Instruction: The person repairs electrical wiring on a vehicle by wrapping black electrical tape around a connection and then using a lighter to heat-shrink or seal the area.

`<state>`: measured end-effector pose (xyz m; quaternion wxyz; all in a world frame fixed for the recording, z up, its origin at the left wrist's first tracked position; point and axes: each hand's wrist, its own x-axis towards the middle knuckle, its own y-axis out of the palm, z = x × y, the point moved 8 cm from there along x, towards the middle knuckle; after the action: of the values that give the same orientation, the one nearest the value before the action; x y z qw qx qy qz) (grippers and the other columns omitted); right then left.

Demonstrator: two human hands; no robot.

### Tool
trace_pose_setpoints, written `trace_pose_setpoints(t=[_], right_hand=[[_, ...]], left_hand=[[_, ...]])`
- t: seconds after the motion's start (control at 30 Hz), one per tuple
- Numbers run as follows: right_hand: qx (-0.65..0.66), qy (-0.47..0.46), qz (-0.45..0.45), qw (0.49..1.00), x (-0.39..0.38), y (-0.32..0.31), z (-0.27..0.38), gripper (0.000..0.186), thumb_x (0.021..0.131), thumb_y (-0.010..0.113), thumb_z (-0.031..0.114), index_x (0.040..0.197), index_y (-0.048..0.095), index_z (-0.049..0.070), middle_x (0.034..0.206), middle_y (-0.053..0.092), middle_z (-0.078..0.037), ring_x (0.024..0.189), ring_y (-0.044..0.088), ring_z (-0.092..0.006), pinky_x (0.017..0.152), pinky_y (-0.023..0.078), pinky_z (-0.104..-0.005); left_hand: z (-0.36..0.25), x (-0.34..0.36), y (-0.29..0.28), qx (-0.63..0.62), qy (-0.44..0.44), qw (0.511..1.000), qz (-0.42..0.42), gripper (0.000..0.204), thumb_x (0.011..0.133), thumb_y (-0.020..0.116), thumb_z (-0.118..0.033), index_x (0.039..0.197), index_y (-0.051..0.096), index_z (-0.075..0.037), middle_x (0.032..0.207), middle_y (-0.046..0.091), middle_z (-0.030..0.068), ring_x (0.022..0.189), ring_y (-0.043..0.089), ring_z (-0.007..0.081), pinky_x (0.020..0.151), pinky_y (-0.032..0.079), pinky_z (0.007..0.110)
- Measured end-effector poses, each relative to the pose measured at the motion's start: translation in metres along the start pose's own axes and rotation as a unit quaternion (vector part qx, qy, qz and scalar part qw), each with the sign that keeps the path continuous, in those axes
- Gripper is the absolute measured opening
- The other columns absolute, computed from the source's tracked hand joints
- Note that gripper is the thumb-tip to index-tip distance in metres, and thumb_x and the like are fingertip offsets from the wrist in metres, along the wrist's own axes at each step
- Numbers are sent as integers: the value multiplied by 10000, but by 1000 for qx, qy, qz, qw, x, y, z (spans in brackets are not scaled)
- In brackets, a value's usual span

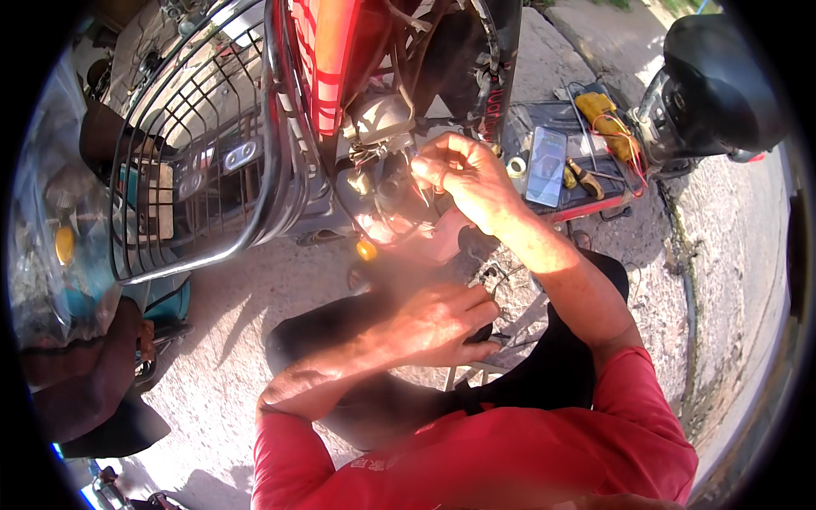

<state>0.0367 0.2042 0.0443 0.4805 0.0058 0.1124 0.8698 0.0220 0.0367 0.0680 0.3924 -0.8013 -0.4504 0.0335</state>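
A red scooter [327, 72] stands before me with its front opened, showing a metal housing and wires [374, 127]. My right hand [450, 170] is raised beside that wiring, fingers bent in a pinch; whatever is between the fingertips is too small to make out. Lower down, above my lap, my left hand [446, 319] has its fingers curled round something black that it mostly hides. A small yellow item [366, 248] hangs below the wiring. A smartphone [546, 167] with a lit screen lies on the black footboard, right of my right hand.
A wire basket [191, 170] is at the left, with bagged items [55, 238] beyond it. On the footboard are a yellow instrument [605, 119] with leads, pliers [586, 180] and a white roll [516, 167]. A black seat [714, 85] is at the right.
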Motion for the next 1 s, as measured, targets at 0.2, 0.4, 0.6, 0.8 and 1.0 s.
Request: trace_pose_setpoints(t=[0.2,0.4,0.6,0.8,1.0], right_hand=[[-10,38,-19,999,-13,-17,-10,230,1020,702,236,1123,696,31,956,710,-5,822,642,-82,751,516,-251],[-148,60,51,986,-49,-47,-42,300,1025,701,273,1214,689,41,1036,716,-30,847,652,-117,771,538,-287],[-443,-37,-28,895,-67,-115,-12,254,955,745,236,1154,697,87,818,718,-84,696,643,-167,669,524,-345],[-586,4,-134,799,-69,-257,-45,332,900,719,269,1184,686,100,972,752,-145,932,724,-362,827,551,-469],[-601,-31,-179,778,-79,-263,-50,281,875,707,241,1126,692,116,958,726,-111,974,684,-344,868,539,-471]], left_hand=[[-8,7,-6,-18,7,1000,1,368,757,875,-267,931,619,-66,870,601,80,787,646,305,689,541,431],[-18,15,-4,1,-6,1000,10,364,762,880,-285,920,646,-57,878,621,94,769,649,330,678,535,443],[-34,36,25,-11,26,996,89,395,840,813,-358,1010,626,-55,953,607,103,868,664,308,735,538,450],[-39,53,42,-11,57,991,122,396,861,793,-367,1021,608,-56,931,586,110,849,648,322,756,523,460],[-38,69,48,-30,56,992,113,390,862,808,-376,939,589,-63,866,570,113,784,627,363,690,499,481]])
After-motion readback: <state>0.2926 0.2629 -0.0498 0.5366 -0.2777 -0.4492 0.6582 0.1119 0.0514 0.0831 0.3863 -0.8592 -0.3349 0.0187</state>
